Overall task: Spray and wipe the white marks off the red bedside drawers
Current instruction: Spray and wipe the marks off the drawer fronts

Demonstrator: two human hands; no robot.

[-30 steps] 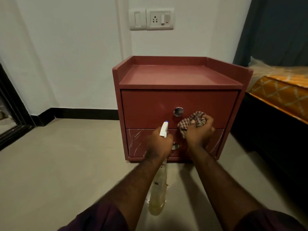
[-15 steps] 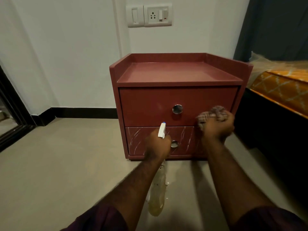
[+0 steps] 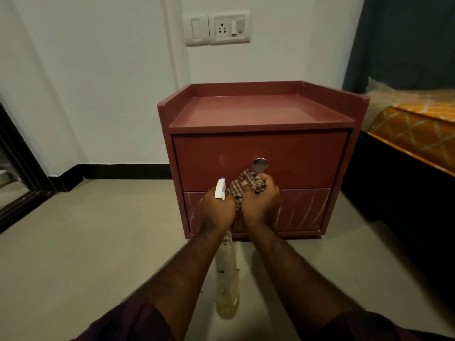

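Two hands meet in front of the red bedside drawers (image 3: 261,114), which stand on the beige floor (image 3: 98,242) against the white wall (image 3: 98,82), just beside a bed (image 3: 413,129) with an orange patterned mattress.

- The left hand (image 3: 216,210) grips the neck of a clear spray bottle (image 3: 226,279). Its white trigger head (image 3: 219,189) sticks up above the knuckles and points at the drawers. The bottle body hangs down toward the floor, with a little yellowish liquid at the bottom.
- The right hand (image 3: 261,203) is curled round a bunched checked cloth (image 3: 246,183), just beside the left hand. The cloth sits at the seam between the two drawers, right below the round metal knob (image 3: 259,163) of the upper drawer (image 3: 295,156). It seems to press on the drawer front, though the fist hides the contact.
- The upper drawer front looks plain red.
- The lower drawer (image 3: 305,210) carries white marks (image 3: 302,207), slanted streaks on either side of the hands, more of them on the right. Its own knob is hidden behind the hands.

A switch-and-socket plate (image 3: 218,28) is fixed to the wall above the drawers, and a dark curtain (image 3: 406,40) hangs behind the bed.
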